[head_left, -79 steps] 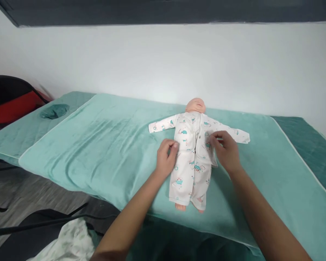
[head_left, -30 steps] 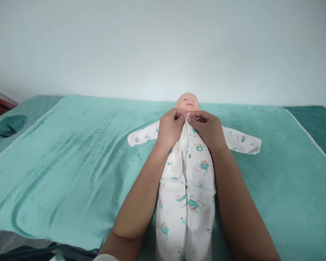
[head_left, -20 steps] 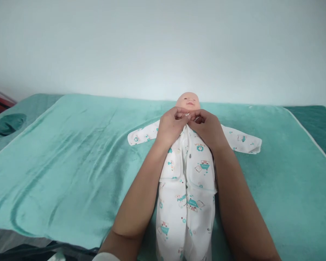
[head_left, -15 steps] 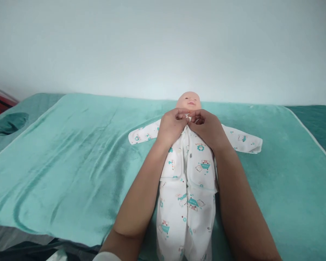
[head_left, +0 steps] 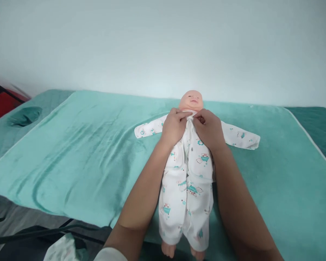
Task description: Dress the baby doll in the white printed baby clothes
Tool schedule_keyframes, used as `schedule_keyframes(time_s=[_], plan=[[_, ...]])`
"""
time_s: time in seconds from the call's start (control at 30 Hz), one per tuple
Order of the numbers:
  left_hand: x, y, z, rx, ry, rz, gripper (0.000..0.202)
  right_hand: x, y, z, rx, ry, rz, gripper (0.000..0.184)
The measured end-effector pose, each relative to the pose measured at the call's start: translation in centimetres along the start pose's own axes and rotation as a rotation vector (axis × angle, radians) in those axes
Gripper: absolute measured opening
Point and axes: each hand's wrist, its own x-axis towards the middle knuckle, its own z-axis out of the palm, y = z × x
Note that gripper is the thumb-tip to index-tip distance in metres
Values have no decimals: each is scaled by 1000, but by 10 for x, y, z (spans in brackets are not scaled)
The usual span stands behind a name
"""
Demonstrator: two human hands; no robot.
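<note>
A baby doll [head_left: 191, 100] lies on its back on a teal towel [head_left: 84, 145], dressed in a white printed sleepsuit [head_left: 188, 188] with both sleeves spread out sideways. My left hand [head_left: 174, 125] and my right hand [head_left: 209, 129] meet at the suit's neckline just under the doll's chin. Both hands are closed, their fingertips pinching the two front edges of the sleepsuit together. The doll's bare feet show at the bottom edge.
The towel covers a darker green padded table [head_left: 315, 123] that has a face hole [head_left: 24, 116] at the far left. A red and black object [head_left: 2, 103] stands at the left edge. Light printed cloth [head_left: 62, 250] lies below the table, above dark bars.
Both hands went from the doll's waist up to the neckline and have stayed pinched there. In the last half second the view pulled back and the doll's feet came into sight.
</note>
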Motion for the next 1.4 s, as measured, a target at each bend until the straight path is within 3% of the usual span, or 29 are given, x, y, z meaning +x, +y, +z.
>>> schedule_keyframes(time_s=[0.23, 0.4, 0.53, 0.67, 0.73, 0.8, 0.9, 1.07, 1.23, 1.4], plan=[[-16, -9, 0, 193, 14, 111, 43, -26, 8, -6, 26, 2, -71, 34], [-15, -11, -1, 164, 8, 107, 41, -26, 8, -7, 13, -46, -23, 40], [-13, -11, -6, 20, 11, 119, 33, -21, 6, -6, 29, -75, -15, 37], [-18, -7, -14, -134, 48, 104, 14, -24, -4, -13, 69, 2, 35, 24], [-22, -3, -18, -146, 48, 95, 13, -29, -15, -19, 9, 9, 64, 18], [-27, 1, -23, -138, 36, 100, 13, -36, -29, -24, -102, -64, 83, 26], [-32, 7, -31, -143, -20, 90, 14, -44, -45, -26, -290, -177, 106, 34], [-34, 9, -40, -158, -175, 70, 6, -46, -51, -25, -376, -230, 127, 21], [-34, 12, -43, -142, -192, 29, 7, -39, -44, -39, -225, -307, 173, 20], [-38, 26, -36, -399, -151, -94, 12, -33, -31, -50, 222, -289, 346, 22]])
